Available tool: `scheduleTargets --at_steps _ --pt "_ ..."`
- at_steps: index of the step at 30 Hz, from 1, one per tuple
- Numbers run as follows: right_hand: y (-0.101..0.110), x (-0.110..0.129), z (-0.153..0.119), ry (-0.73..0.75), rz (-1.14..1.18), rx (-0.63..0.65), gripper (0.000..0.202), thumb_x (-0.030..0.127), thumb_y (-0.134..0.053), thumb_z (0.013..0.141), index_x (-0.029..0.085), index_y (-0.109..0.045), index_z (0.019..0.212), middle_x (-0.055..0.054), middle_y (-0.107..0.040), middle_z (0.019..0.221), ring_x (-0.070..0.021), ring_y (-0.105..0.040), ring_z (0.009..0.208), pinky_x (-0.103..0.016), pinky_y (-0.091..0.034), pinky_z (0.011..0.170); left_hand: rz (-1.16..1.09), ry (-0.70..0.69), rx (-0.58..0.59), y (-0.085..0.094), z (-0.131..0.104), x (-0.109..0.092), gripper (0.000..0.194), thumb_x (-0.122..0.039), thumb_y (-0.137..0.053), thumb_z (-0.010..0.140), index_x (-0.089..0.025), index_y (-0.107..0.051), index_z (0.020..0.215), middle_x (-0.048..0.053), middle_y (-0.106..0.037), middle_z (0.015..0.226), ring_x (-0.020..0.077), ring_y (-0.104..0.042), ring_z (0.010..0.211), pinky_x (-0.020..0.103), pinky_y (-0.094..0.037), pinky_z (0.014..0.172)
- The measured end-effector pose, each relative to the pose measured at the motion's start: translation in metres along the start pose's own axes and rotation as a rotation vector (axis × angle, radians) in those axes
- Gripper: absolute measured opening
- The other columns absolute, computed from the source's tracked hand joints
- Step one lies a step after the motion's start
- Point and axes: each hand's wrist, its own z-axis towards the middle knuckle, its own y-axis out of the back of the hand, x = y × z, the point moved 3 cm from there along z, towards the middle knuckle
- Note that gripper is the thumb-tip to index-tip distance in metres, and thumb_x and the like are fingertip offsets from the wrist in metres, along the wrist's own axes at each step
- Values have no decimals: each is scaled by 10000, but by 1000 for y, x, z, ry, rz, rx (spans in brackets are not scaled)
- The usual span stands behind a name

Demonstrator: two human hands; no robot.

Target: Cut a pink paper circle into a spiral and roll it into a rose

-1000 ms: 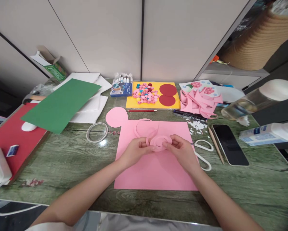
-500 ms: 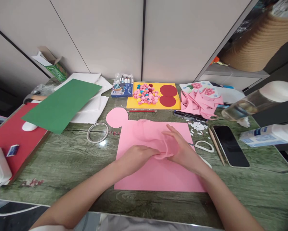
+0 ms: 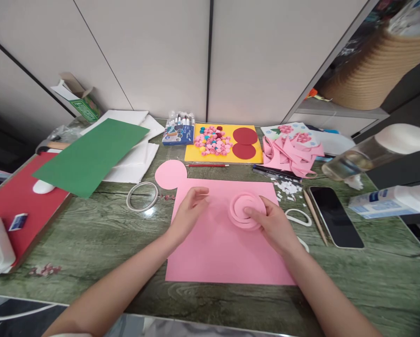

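Note:
A pink paper spiral (image 3: 238, 216), coiled into a round flat shape, is pinched in my right hand (image 3: 275, 223), with the thumb on top near its middle. My left hand (image 3: 191, 210) is held apart from it to the left, fingers loosely curved and nothing in them. Under both hands lies a large pink sheet (image 3: 210, 257). Partly beneath my right arm are white-handled scissors (image 3: 299, 218); their blades are hidden. A pink paper circle (image 3: 171, 174) lies at the sheet's upper left corner.
Tape roll (image 3: 142, 197) and green sheet (image 3: 90, 154) lie left. Behind are a marker box (image 3: 178, 131), yellow sheet (image 3: 191, 152) with pompoms and dark red circles, and pink scraps (image 3: 290, 152). A phone (image 3: 335, 217), wooden stick (image 3: 315, 216) and bottle (image 3: 367, 150) stand or lie right.
The loose, hanging pink spiral now sits gathered into a flat coil in my right hand. My left hand has let go of it and moved up and left.

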Motion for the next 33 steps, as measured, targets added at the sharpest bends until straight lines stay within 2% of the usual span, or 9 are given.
scheduleTargets --at_steps 5,7,11,15,18,21,24,28,33 --pt "-6 -3 -3 -166 330 104 302 296 -733 680 199 -620 943 -1 -664 832 -130 -582 726 -241 -451 680 -365 408 225 -10 1 10 297 -336 -595 781 -159 -571 1018 115 -613 1098 196 -603 969 395 -413 935" --pt "-9 -1 -6 -202 412 142 269 275 -732 689 199 -625 924 7 -661 805 -109 -574 694 -216 -448 651 -355 548 361 -13 -4 12 374 -432 -562 786 -137 -588 1014 132 -643 1036 214 -627 907 421 -424 913" --pt "-13 4 -16 -222 554 180 211 232 -745 678 195 -626 849 34 -625 696 -77 -547 601 -174 -434 576 -278 837 724 -21 -23 22 707 -704 -378 735 -77 -629 941 178 -664 919 274 -650 773 496 -433 840" --pt "-19 8 -26 -252 610 215 274 268 -784 618 206 -618 827 48 -592 606 -74 -504 485 -175 -397 469 -499 964 794 -40 -38 28 780 -737 -309 730 -90 -606 1048 184 -625 1068 304 -613 931 500 -397 886" --pt "-22 11 -29 -259 597 259 291 285 -786 607 210 -617 832 44 -593 613 -75 -498 476 -181 -397 468 -784 816 653 -49 -37 23 704 -671 -306 788 -101 -591 1088 167 -590 1150 270 -560 1039 444 -366 949" --pt "-21 9 -26 -254 486 315 284 251 -760 638 193 -618 878 17 -617 702 -94 -541 578 -205 -442 575 -864 611 512 -45 -29 14 589 -576 -356 833 -99 -590 1086 161 -584 1157 252 -545 1064 388 -361 966" --pt "-15 7 -18 -178 224 274 333 240 -736 654 187 -604 955 -8 -627 830 -132 -563 714 -247 -454 679 -736 492 439 -35 -22 6 442 -457 -444 847 -161 -550 1157 126 -579 1170 238 -549 1034 375 -419 887" --pt "-10 10 -9 -28 -251 206 262 260 -685 687 193 -599 926 8 -606 848 -154 -544 777 -252 -431 689 -458 408 478 -29 -18 1 389 -295 -602 778 -176 -543 1144 125 -576 1157 235 -562 952 365 -472 755" --pt "-14 14 -8 66 -553 171 210 228 -613 707 206 -574 911 15 -613 858 -163 -551 780 -265 -425 696 -176 257 424 -27 -16 8 398 -241 -680 703 -146 -580 1076 102 -610 1083 227 -547 986 309 -440 798"
